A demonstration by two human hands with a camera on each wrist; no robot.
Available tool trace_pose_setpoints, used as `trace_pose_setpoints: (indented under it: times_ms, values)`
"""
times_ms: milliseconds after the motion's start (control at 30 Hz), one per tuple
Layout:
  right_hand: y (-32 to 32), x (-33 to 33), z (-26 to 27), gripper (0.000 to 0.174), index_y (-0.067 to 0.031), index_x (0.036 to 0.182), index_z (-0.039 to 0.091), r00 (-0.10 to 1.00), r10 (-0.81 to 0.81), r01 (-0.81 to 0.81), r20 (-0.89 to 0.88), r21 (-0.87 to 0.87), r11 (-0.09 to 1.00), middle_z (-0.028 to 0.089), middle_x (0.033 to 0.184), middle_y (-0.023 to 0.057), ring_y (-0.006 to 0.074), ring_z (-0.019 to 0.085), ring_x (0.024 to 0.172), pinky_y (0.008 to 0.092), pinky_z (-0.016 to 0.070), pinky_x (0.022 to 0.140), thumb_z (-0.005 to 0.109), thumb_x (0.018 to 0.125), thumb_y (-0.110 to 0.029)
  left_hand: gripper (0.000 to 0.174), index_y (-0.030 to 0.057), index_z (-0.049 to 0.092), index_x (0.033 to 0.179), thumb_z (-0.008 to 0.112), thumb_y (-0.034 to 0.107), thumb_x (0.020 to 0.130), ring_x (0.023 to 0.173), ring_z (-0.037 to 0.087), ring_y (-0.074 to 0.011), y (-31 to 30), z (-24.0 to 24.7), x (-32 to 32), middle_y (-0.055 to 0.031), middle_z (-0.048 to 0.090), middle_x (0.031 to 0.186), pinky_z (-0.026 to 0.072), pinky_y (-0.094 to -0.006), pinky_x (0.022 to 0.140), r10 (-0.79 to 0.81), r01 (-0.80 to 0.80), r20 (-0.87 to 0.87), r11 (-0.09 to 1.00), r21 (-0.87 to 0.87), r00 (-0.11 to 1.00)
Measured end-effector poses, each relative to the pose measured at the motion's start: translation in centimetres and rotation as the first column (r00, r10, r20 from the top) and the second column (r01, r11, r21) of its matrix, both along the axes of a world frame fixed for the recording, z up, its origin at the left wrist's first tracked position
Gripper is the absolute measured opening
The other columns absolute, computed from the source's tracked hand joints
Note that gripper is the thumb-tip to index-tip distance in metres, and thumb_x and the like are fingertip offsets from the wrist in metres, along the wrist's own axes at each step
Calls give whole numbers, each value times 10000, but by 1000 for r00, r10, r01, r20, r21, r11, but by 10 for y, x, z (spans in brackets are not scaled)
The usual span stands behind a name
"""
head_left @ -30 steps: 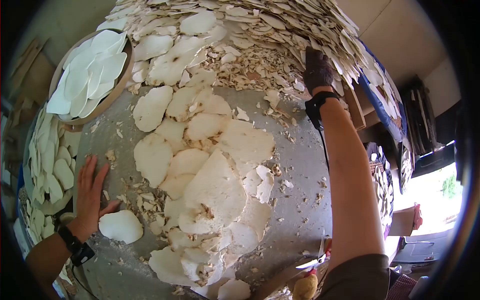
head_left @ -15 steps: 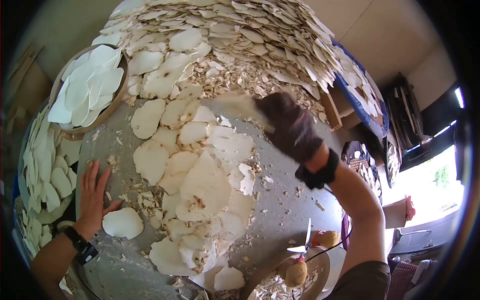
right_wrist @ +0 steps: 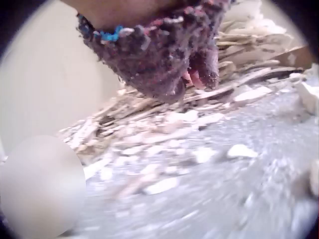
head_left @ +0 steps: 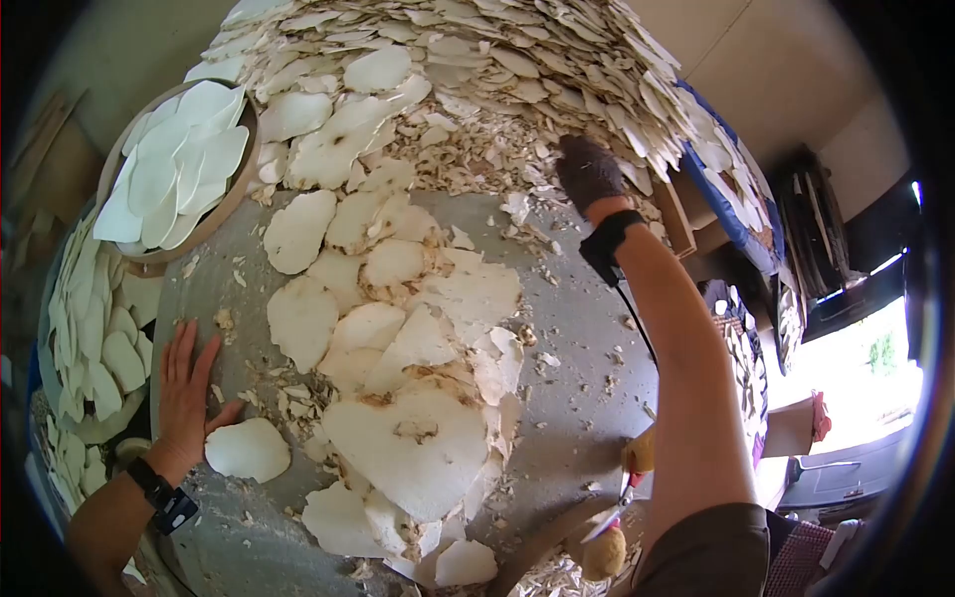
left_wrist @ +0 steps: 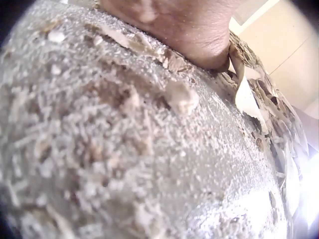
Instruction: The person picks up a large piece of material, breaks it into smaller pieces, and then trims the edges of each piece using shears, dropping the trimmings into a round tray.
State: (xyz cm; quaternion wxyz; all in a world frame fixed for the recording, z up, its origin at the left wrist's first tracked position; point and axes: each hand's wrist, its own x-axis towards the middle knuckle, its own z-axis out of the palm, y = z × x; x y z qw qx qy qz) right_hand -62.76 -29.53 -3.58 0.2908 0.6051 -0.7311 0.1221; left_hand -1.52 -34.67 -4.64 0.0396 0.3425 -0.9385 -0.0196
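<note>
My bare left hand rests flat on the grey tabletop, fingers straight and thumb spread out beside a small rounded white piece. At the far right, my right hand, in a dark knitted glove, reaches to the edge of a tall stack of thin pale sheets. In the right wrist view, the gloved fingers bend down in front of the stack, with no sheet showing between them. Overlapping sheets with brown edges cover the table's middle, a broad heart-shaped sheet on top.
A round tray of smooth white pieces stands at the back left. Broken chips lie before the stack, and crumbs litter the table. Scissors with padded handles lie by a round container at the front right.
My right hand came back from the stack with a pale sheet, then returned to the stack. The heart-shaped sheet now lies on the middle pile. My left hand has stayed in place.
</note>
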Motion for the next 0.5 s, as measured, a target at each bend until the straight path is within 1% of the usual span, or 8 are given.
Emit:
trace_pose_setpoints:
  times_ms: [33,100,133,167,267,367,400,500]
  values:
    - [-4,-19,-15,203,-79,889,621,997,-25,18,-77,-91,996,621,940,162,330,595,946,441,484,795,498,803,-216,818,58,335,1366,700,291,672,1343,196,-396,-1,1,-1,-216,213,1446,154,-510,1097,-3,3,2,1000,6,1000]
    - [-5,-8,-4,207,-113,919,632,967,-235,224,99,113,968,617,997,151,346,600,938,450,488,794,493,816,-226,824,58,334,1366,705,283,666,1343,198,-395,-2,0,-1,-217,213,1446,158,-513,1096,-22,22,1,1000,-2,1000]
    - [-17,-18,-9,207,-141,944,641,952,-306,296,5,234,926,616,1021,140,348,609,929,452,495,787,483,831,-215,827,57,333,1367,707,279,663,1343,198,-394,-3,0,-1,-217,214,1445,160,-514,1095,-33,33,1,999,-4,999]
    - [-25,-28,-15,222,-132,950,660,968,-239,248,-81,140,959,635,1011,136,338,618,932,442,505,778,486,831,-202,830,58,333,1367,710,274,660,1343,199,-394,-3,0,-1,-216,213,1446,162,-515,1094,-23,23,13,1000,12,1000]
    - [-50,-35,-9,234,-93,895,692,919,-355,390,-168,279,878,663,958,143,324,635,908,425,515,764,498,823,-202,839,61,335,1367,719,259,649,1344,202,-394,-2,3,-4,-214,211,1448,166,-516,1093,-1,0,25,999,42,1000]
    - [-50,-32,-4,222,-86,917,651,937,-304,347,-169,392,852,648,967,149,328,619,915,426,493,793,475,825,-184,848,64,337,1367,729,245,638,1345,202,-394,-1,6,-4,-211,209,1451,167,-516,1093,-5,4,11,999,50,1000]
    - [-43,-34,-5,198,-82,865,650,959,-226,273,-172,340,900,651,916,151,337,624,878,431,499,764,483,811,-174,850,64,338,1367,732,243,635,1346,201,-393,-2,6,-4,-210,209,1451,167,-516,1093,-12,12,0,999,43,1000]
    - [-31,-41,2,175,-80,831,646,947,-151,264,-285,417,869,649,874,158,345,625,846,428,504,738,505,783,-173,850,66,336,1368,732,249,638,1344,203,-394,-2,7,-5,-210,213,1449,168,-517,1093,1,-1,-1,999,46,1000]
